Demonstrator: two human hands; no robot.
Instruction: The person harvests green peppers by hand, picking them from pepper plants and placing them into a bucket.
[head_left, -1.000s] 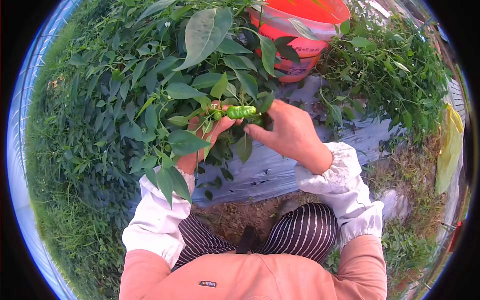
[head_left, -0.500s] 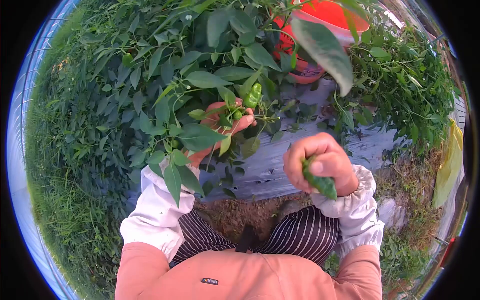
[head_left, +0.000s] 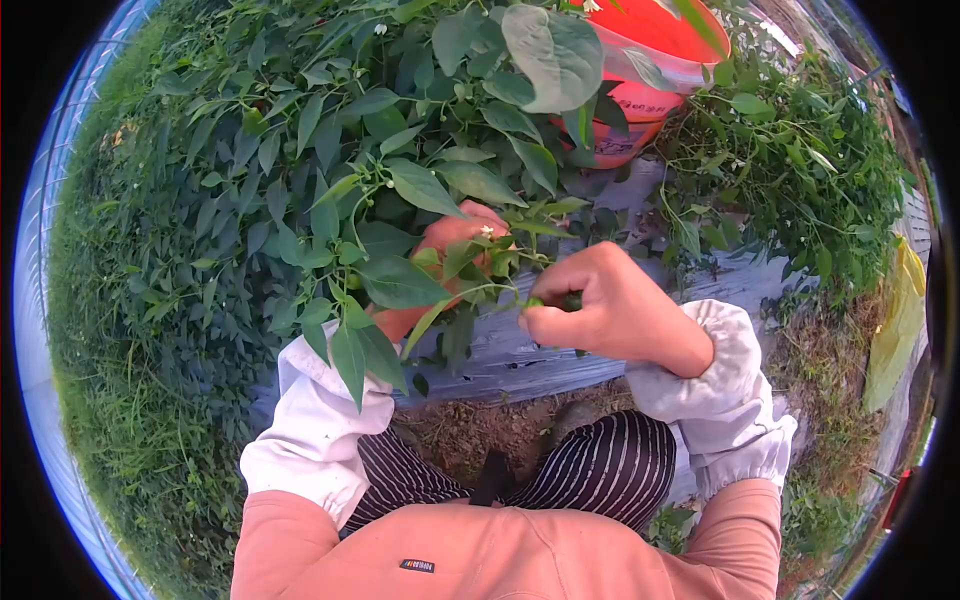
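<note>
Right hand (head_left: pixel 615 315) returned, pinching pepper (head_left: pixel 572 300) beside left hand (head_left: pixel 455 240).

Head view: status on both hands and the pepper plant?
Left hand in the pepper plant, grip hidden by leaves. Right hand closed, pinching a green piece, pepper or stem unclear. Orange bucket behind foliage.

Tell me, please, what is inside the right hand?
In the right hand, a small green bit of pepper peeks out between the curled fingers; the rest is hidden by them.
</note>
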